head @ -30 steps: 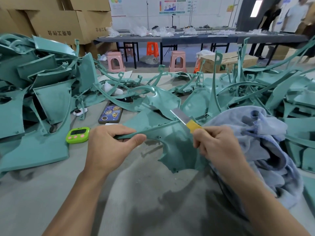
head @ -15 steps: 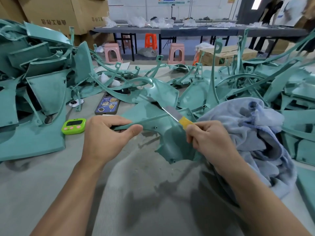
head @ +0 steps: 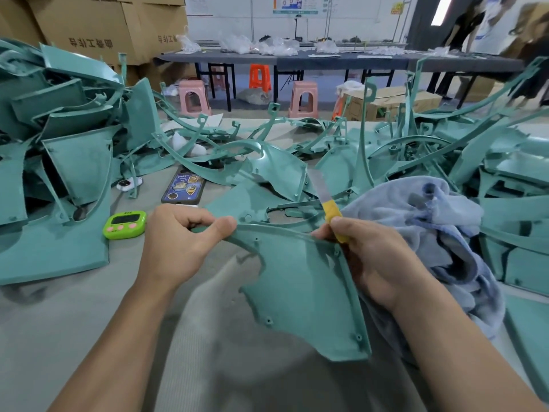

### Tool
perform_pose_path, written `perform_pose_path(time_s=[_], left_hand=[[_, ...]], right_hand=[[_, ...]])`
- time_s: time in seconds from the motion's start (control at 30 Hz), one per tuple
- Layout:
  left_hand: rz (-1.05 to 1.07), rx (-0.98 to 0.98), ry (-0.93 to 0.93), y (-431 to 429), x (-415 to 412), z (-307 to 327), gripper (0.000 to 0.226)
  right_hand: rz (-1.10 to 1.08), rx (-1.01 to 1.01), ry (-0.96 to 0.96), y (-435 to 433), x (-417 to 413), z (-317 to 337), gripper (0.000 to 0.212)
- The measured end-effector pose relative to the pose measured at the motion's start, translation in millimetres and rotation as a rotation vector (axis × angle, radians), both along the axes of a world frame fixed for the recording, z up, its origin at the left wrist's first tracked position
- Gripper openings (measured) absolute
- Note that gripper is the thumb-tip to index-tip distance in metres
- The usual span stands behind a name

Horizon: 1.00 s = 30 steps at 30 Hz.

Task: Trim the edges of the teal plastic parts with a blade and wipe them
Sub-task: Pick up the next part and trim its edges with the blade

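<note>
I hold one teal plastic part (head: 303, 286), a curved panel with small screw bosses, above the grey table. My left hand (head: 181, 242) pinches its upper left edge between thumb and fingers. My right hand (head: 368, 260) grips the panel's upper right corner together with a blade (head: 325, 194) that has a yellow handle; the metal tip points up and away, off the part. A blue-grey cloth (head: 430, 233) lies bunched under and behind my right hand.
Heaps of teal parts (head: 68, 162) fill the left, back and right of the table. A green timer (head: 124, 224), a phone (head: 184, 188) and a small white device (head: 127, 183) lie beyond my left hand. Cardboard boxes, stools, a long table and people stand behind.
The panel has turned and come toward me, its broad face now showing. The blade has lifted off its edge and swung from pointing left to upright.
</note>
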<state>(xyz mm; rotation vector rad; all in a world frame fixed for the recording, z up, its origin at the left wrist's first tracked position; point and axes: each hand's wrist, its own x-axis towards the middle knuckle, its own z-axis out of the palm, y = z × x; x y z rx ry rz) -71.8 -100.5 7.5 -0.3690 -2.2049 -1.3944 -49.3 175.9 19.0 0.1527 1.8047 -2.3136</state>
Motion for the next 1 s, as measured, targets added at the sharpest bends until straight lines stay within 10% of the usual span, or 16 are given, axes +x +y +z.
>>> perform_pose_path(time_s=[0.37, 0.6, 0.8, 0.9, 1.0], left_hand=[[0.720, -0.283, -0.189, 11, -9, -6, 0.042], [-0.118, 0.516, -0.722, 42, -6, 0, 0.028], [0.026, 0.692, -0.716, 46, -14, -13, 0.038], [0.148, 0.419, -0.699, 35, -17, -13, 0.008], [0.378, -0.061, -0.583, 30, -16, -11, 0.031]], right_hand=[[-0.048, -0.069, 0.075, -3, -4, -7, 0.027], [-0.255, -0.321, 0.247, -29, -2, -24, 0.023], [0.042, -0.148, 0.061, -28, 2, -17, 0.016], [0.327, 0.050, 0.080, -17, 8, -8, 0.010], [0.280, 0.171, 0.171, -9, 8, -3, 0.023]])
